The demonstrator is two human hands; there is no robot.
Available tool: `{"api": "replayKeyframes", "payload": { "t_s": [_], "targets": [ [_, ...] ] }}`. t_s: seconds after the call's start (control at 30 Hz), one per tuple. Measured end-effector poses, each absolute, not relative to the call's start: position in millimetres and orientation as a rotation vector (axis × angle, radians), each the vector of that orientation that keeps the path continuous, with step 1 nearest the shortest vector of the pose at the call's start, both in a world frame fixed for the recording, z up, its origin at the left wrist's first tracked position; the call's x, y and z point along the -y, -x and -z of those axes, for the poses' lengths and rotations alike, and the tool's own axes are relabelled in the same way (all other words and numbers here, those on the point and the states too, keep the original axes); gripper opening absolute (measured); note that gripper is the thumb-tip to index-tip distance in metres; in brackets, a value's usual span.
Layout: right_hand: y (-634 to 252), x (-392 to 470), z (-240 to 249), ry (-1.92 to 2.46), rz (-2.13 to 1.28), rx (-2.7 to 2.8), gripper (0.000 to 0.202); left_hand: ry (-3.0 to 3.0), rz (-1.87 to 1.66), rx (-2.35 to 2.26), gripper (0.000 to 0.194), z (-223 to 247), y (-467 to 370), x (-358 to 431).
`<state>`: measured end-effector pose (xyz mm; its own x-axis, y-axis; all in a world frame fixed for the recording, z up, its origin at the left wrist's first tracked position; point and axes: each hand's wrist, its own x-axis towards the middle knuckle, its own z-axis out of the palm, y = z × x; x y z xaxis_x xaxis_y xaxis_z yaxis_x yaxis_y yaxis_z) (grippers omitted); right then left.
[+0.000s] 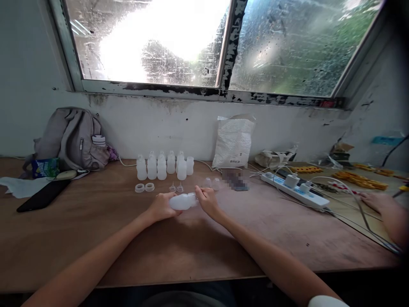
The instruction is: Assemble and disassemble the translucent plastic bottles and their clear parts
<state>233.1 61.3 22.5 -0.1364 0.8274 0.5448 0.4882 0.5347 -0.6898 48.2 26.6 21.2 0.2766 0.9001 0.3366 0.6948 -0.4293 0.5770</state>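
A frosted white baby bottle (180, 202) lies sideways between my hands, just above the wooden table (137, 251). My left hand (163, 207) is wrapped round its base end. The fingers of my right hand (207, 199) are closed on its top end; what they pinch there is partly hidden. Behind my hands stand several frosted bottles (161, 167) in a group. Two white collar rings (145, 187) lie to the left of two clear nipples (176, 187). Clear domed caps (211, 183) sit just beyond my right hand.
A grey backpack (72, 136), a black phone (44, 195) and a white cloth (24, 186) are at the left. A white plastic bag (233, 143) leans on the wall. On the right lie a power strip (295, 190) with cables, yellow parts (361, 180) and another person's hand (377, 201).
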Motion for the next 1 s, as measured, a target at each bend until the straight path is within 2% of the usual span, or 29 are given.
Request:
{"api": "replayKeyframes", "payload": {
  "t_s": [0.13,0.33,0.53,0.7,0.83,1.0],
  "targets": [
    [-236.1,-62.6,-25.4,1.071,-0.353,1.83,0.043,-2.204,-0.868,-1.407,0.034,-24.4,-49.2,-27.0],
    [-239.7,-66.5,-25.0,1.021,-0.425,1.873,0.043,-2.074,-0.781,-1.346,0.035,-30.2,-50.5,-27.1],
    [-242.9,-62.3,-26.7,0.924,-0.393,1.945,0.043,-1.735,-0.547,-1.196,0.036,-36.9,-48.4,-27.1],
    [-243.7,-51.7,-34.3,0.806,-0.333,2.01,0.039,-1.57,-0.398,-1.0,0.022,-40.7,-42.4,-29.1],
    [-243.0,-43.7,-38.9,0.689,-0.201,2.023,0.036,-1.433,-0.282,-0.815,0.017,-35.8,-38.1,-31.8],
    [-244.1,-42.0,-37.2,0.553,0.056,2.024,0.032,-1.289,-0.206,-0.639,0.023,-24.0,-38.1,-34.6]
  ]
}}
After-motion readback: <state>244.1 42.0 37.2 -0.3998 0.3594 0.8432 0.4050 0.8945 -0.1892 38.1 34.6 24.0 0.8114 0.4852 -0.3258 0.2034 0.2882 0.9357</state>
